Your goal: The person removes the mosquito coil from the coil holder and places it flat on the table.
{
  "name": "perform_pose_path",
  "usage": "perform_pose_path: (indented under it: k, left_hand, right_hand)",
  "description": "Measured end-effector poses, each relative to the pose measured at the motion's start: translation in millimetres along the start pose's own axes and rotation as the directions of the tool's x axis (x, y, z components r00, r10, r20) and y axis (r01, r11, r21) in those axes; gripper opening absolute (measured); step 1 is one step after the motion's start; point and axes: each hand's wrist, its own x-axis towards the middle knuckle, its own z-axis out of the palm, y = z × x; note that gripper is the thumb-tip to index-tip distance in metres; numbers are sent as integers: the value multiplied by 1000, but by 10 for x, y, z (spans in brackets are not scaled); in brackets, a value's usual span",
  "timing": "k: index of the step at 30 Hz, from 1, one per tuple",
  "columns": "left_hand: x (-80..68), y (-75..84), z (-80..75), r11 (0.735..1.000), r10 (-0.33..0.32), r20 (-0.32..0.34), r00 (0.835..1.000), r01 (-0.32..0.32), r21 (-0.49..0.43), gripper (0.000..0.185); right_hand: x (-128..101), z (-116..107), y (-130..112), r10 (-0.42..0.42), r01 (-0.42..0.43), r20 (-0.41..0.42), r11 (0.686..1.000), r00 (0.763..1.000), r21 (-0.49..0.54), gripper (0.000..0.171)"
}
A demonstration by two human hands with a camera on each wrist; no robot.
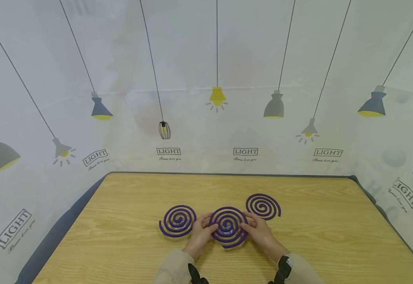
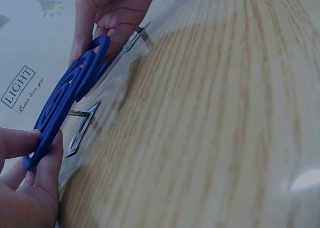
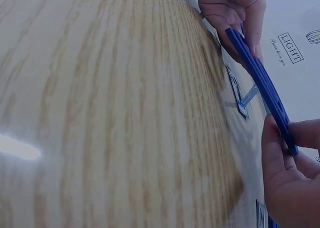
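Both hands hold a dark purple mosquito coil (image 1: 227,225) between them, tilted above the table. My left hand (image 1: 200,235) pinches its left edge between thumb and fingers. On the opposite edge, my right hand (image 1: 262,236) has the same kind of pinch. Beneath the held coil is a flat metal coil stand (image 2: 75,142), whose upright prong points toward the coil. The right wrist view shows the stand (image 3: 235,90) close under the coil as well. A second mosquito coil (image 1: 179,219) lies left of my left hand, and a third coil (image 1: 262,206) lies beyond my right hand.
The wood-grain table (image 1: 121,252) has a dark border along its back and sides. Behind it hangs a white curtain (image 1: 192,51) printed with lamps and the word LIGHT. Another metal stand (image 2: 134,39) shows near the right hand in the left wrist view.
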Motion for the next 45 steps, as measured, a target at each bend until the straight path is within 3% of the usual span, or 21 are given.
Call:
perform_pose_path:
  k: [8, 25, 34, 45]
  left_hand:
    - [-15, 54, -31, 1000, -7, 43, 999, 8, -14, 45]
    - [-33, 116, -94, 1000, 16, 122, 992, -17, 9, 51]
    - [-67, 201, -157, 995, 36, 175, 984, -52, 84, 48]
    - [-99, 250, -230, 985, 56, 256, 965, -96, 145, 48]
  right_hand:
    - [-7, -22, -6, 50, -53, 49, 997, 998, 56, 46]
    - [-10, -99, -35, 23, -28, 91, 998, 996, 50, 46]
    - [-15, -163, -71, 12, -14, 69, 1000, 998, 20, 41]
    - [-18, -231, -109, 21, -21, 98, 1000, 995, -1, 37]
